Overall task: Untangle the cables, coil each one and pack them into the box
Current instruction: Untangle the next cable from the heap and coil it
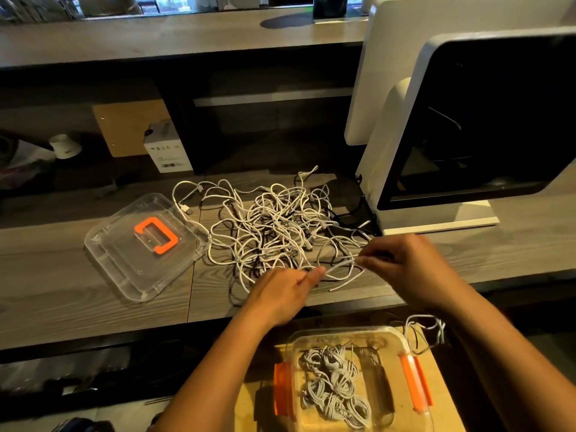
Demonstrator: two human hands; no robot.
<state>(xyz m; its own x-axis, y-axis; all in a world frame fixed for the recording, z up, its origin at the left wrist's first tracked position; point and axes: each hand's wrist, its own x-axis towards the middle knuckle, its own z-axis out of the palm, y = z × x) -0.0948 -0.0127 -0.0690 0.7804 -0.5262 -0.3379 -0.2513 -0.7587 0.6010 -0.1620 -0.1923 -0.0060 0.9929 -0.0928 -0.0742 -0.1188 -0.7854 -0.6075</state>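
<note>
A tangled heap of white and black cables (274, 222) lies on the wooden counter. My left hand (283, 291) pinches a white cable (339, 264) at the heap's near edge. My right hand (402, 263) pinches the same stretch of cable a little to the right, so it runs taut between both hands. Below the counter, on a lower wooden surface, a clear box (389, 335) with orange latches holds several coiled white cables (333, 385). A few loose cables (427, 332) hang beside the box at its far right corner.
The clear lid (124, 269) with an orange handle lies on the counter left of the heap. A white-framed screen (483, 126) stands at the right, close to the heap. A small white carton (166, 148) and a white cup (65, 146) sit at the back left.
</note>
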